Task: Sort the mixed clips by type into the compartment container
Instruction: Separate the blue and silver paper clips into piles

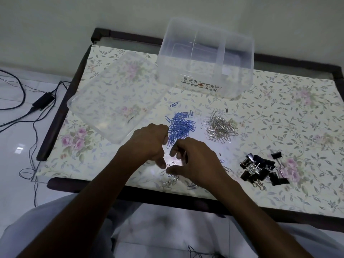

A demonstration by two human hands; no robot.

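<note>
A clear compartment container [204, 58] stands at the back of the table. On the floral cloth lie a pile of blue paper clips [180, 125], a pile of silver paper clips [220, 127] and a heap of black binder clips [260, 170]. A small mixed clump of clips [170, 178] sits near the front edge. My left hand [149, 142] has its fingers curled round blue clips at the near edge of the blue pile, thumb pointing down at the clump. My right hand [195, 161] hovers over the clump, its curled fingers pinching a thin silver clip.
The container's clear lid [115, 95] lies flat at the left. One stray blue clip [173, 104] lies behind the blue pile. Dark wooden table frame [55, 118] borders the cloth. Cables and a power adapter [43, 101] lie on the floor to the left.
</note>
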